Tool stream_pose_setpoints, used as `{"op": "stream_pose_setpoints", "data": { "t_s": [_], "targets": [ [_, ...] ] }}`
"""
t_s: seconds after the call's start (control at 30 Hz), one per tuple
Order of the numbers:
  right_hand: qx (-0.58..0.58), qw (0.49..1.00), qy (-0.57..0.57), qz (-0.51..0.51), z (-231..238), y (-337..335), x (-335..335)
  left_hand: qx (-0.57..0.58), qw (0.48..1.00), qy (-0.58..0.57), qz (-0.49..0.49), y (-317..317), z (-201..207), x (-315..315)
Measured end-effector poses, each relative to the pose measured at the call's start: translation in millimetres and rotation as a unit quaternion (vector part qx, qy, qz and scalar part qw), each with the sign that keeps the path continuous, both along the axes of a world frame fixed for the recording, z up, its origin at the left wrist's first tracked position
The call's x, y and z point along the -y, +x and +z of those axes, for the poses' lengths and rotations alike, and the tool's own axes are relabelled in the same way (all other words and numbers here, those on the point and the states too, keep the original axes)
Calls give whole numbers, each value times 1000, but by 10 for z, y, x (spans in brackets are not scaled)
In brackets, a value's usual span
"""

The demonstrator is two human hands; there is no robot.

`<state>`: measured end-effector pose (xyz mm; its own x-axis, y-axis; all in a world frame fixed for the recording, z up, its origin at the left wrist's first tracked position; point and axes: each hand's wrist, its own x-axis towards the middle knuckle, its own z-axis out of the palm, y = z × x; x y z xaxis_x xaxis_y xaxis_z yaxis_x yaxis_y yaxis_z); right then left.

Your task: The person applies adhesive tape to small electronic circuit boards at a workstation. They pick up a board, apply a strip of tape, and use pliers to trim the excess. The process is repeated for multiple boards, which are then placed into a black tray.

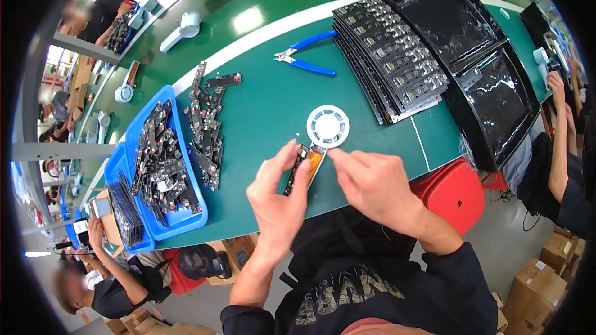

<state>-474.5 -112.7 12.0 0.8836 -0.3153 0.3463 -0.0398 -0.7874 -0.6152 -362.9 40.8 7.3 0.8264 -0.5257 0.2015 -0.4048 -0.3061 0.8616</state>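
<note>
In front of me is a small handheld fan point(328, 127) with a white round head, its handle opened up. An orange-yellow battery point(316, 161) shows inside the handle. My left hand point(273, 195) is closed around the handle, thumb on the near side. A narrow dark circuit board point(290, 185) sits between its thumb and fingers, partly hidden. At the neck of the fan, just under the head, my right hand point(382, 189) has its thumb and forefinger pinched together. Whatever they grip is too small or covered to make out.
Blue-handled cutters point(313, 69) lie beyond the fan. Stacked circuit panels point(397, 56) stand right, beside a black tray point(490, 87). Loose boards point(208, 121) lie left by a blue bin point(194, 208) full of boards. A red stool point(456, 195) stands at the table edge. Co-workers sit on both sides.
</note>
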Motion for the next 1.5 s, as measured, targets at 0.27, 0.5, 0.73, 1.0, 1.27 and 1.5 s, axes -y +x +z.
{"op": "stream_pose_setpoints", "data": {
  "t_s": [0.27, 0.5, 0.73, 1.0, 1.27, 1.5],
  "targets": [
    [55, 998, 33, -13, -122, -108, 164, -246, 969, -11, -29, 208, 203, 11],
    [44, 998, 44, -9, -159, -138, 191, -94, 994, 48, -8, 39, 190, 45],
    [32, 999, 43, 2, -207, -150, 199, 110, 993, 52, -5, -127, 13, 71],
    [23, 998, 45, 43, -254, -118, 189, 159, 984, 75, -10, -133, 49, 202],
    [31, 998, 30, 53, -197, -92, 174, 77, 992, 95, 15, -92, 142, 179],
    [139, 988, -62, 22, -73, 69, 130, 131, 989, 53, 49, -217, -55, 133]
  ]
}}
